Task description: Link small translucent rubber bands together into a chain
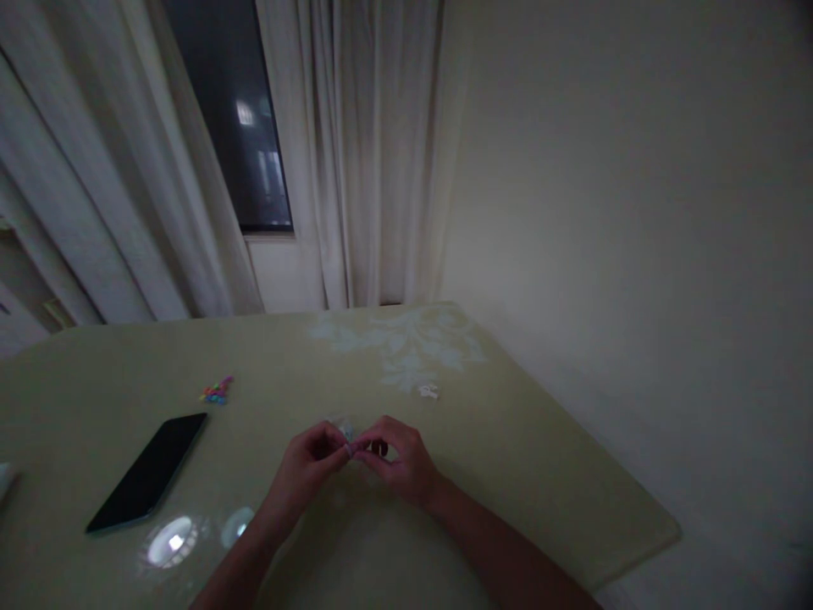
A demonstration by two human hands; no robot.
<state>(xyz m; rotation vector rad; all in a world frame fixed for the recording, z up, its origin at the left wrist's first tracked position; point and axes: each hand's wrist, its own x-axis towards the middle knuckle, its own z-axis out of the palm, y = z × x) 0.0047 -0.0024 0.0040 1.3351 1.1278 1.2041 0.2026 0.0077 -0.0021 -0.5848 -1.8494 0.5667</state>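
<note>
My left hand and my right hand meet fingertip to fingertip over the table. Each is closed in a pinch. Between the fingertips is a small thing, too tiny and dim to name. Just behind my left fingers lies something clear and shiny, like thin plastic, partly covered by the hand. A little pile of small white pieces rests beyond my right hand. Farther left sits a small heap of multicoloured pieces.
A dark tablet or large phone lies flat on the pale table, left of my hands. Bright light reflections show near my left forearm. A white object is cut off at the left edge. Curtains and a wall stand behind.
</note>
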